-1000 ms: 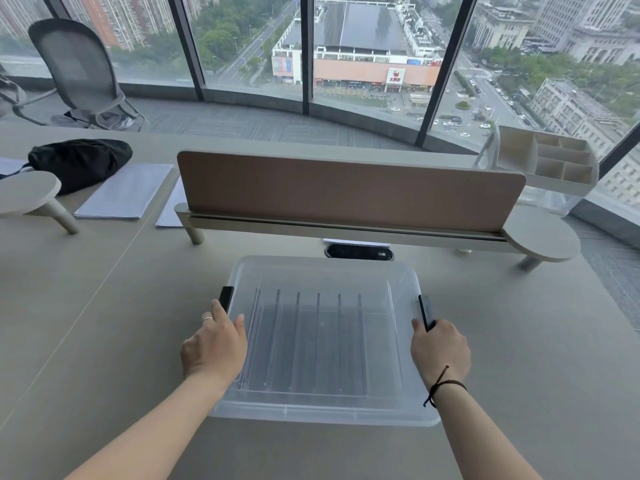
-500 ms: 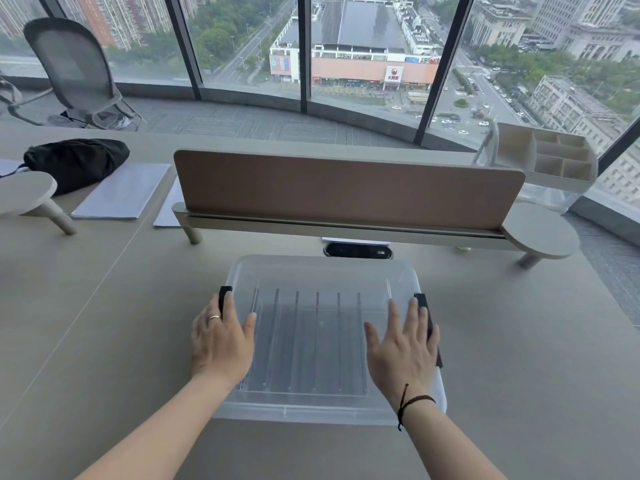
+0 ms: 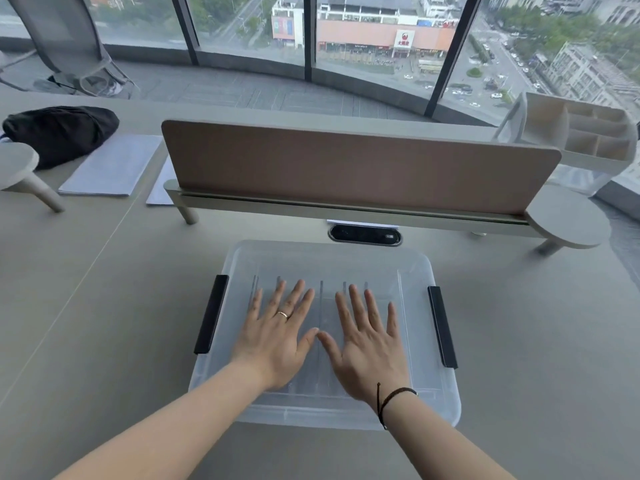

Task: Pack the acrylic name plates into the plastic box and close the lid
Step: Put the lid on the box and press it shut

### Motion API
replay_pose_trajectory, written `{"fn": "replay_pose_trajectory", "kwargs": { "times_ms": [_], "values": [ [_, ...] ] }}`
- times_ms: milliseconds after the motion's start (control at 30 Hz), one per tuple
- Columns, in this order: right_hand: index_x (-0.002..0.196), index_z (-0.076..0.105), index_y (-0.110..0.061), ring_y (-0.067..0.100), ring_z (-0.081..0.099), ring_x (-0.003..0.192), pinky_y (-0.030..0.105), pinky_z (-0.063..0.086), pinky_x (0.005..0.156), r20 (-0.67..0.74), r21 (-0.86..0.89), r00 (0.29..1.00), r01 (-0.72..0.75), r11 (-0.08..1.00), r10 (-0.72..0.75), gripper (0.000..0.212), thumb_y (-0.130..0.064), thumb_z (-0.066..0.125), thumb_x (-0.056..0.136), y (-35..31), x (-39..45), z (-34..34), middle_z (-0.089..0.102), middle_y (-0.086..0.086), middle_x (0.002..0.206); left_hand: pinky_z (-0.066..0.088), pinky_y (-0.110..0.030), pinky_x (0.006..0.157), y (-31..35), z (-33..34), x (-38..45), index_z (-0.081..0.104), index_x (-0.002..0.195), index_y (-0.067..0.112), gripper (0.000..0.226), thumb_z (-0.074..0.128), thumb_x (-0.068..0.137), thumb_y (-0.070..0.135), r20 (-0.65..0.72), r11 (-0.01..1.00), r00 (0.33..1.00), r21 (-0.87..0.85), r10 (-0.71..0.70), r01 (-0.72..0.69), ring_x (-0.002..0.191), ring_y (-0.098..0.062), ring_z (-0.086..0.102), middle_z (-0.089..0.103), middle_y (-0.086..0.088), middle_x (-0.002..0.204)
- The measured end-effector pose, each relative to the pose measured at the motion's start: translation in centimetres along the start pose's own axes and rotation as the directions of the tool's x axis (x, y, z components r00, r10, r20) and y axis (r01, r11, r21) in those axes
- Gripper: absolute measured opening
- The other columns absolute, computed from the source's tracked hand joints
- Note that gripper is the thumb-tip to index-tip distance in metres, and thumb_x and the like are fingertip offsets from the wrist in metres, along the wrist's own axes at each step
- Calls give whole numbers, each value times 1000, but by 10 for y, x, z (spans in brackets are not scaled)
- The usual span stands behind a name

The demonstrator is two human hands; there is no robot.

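The clear plastic box (image 3: 325, 336) sits on the grey table (image 3: 104, 323), right in front of the person. Its see-through lid (image 3: 322, 261) is on top of it. Through the lid you can see thin upright lines standing in a row, which look like the acrylic name plates (image 3: 322, 306), but they are too faint to count. A black clip (image 3: 211, 314) runs along the left side of the box and another black clip (image 3: 442, 326) runs along the right side. The left hand (image 3: 277, 336) lies flat on the lid with its fingers spread wide and holding nothing. It has a ring (image 3: 283, 314) on one finger. The right hand (image 3: 369, 344) lies flat on the lid just beside it, fingers spread too and holding nothing. The two thumbs almost touch in the middle. A dark string bracelet (image 3: 391, 398) goes around the right wrist. Just behind the box is a small black oval slot (image 3: 364, 234) in the table. Behind that stands a long brown desk screen (image 3: 356, 166) on a pale shelf. Far to the left are a black bag (image 3: 60, 133) and some pale paper sheets (image 3: 110, 166). Far to the right is a white organiser tray (image 3: 585, 136) with little sections. A grey chair (image 3: 65, 39) stands by the big windows (image 3: 249, 26), and the city is far below.
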State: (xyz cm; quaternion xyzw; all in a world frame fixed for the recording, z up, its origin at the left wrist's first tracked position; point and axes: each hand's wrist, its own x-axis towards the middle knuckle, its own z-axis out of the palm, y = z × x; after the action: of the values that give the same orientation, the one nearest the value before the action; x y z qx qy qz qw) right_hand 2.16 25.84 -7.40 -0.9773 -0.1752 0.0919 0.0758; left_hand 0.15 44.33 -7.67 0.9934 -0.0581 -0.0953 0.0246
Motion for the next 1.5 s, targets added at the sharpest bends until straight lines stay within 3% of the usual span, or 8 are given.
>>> {"fn": "replay_pose_trajectory", "kwargs": {
  "times_ms": [400,800,933,1167,1267,1333,1400,1500],
  "values": [
    [151,-11,-33,15,-30,143,51,-14,118,31,60,1000,-8,998,6,85,-82,-1,82,-4,0,-10,-25,-9,158,-13,-53,116,-3,-5,3,-28,146,29,67,-3,93,61,88,999,996,-32,29,-27,137,-17,-40,-37,10,153],
    [151,-10,-34,18,-25,145,50,-14,117,-27,58,999,36,998,-34,80,-79,-3,85,-3,-8,-9,-20,-9,159,-11,-51,117,0,-6,-7,-16,150,36,67,2,93,68,-17,998,1000,-67,6,-7,142,-17,-30,-21,10,159],
    [152,-4,-33,20,-20,147,51,-11,117,-68,65,997,51,997,-47,79,-78,0,86,-3,-18,-5,-14,-8,160,-10,-50,117,5,-3,-18,-14,150,36,68,4,94,68,-36,997,999,-74,7,-9,142,-16,-30,-21,11,159],
    [149,30,-26,25,15,147,51,5,113,-88,58,996,33,998,-28,73,-72,21,93,-5,-39,5,21,-2,159,-9,-49,117,10,2,-37,-11,151,37,69,5,93,71,-45,996,999,-85,8,-12,143,-14,-29,-19,12,159],
    [151,24,-33,18,3,149,47,-3,116,-63,103,998,35,994,-29,73,-74,19,91,-2,-46,-1,11,-8,161,-9,-48,117,12,3,-41,-9,151,38,68,6,93,71,-49,995,999,-97,7,-11,143,-13,-29,-18,13,159],
    [150,21,-37,10,-5,149,40,-8,120,51,250,998,8,968,-21,76,-77,22,86,2,-48,-17,3,-13,162,-10,-48,117,13,3,-42,-11,151,38,67,6,93,69,-36,996,999,-92,6,-10,142,-12,-30,-20,14,159],
    [144,38,-32,8,16,147,39,8,122,108,439,994,-61,896,14,66,-68,39,88,7,-53,-46,27,-10,158,-12,-47,117,13,2,-42,-12,150,39,67,6,93,69,-28,996,1000,-88,4,-7,141,-12,-32,-21,15,158],
    [113,69,-24,1,62,108,37,47,103,32,699,996,-83,710,84,36,-48,61,88,10,-67,-110,71,-10,114,-12,-47,118,13,0,-43,-13,150,39,66,5,93,67,-20,995,1000,-100,-14,12,141,-10,-33,-22,16,158]
  ]
}}
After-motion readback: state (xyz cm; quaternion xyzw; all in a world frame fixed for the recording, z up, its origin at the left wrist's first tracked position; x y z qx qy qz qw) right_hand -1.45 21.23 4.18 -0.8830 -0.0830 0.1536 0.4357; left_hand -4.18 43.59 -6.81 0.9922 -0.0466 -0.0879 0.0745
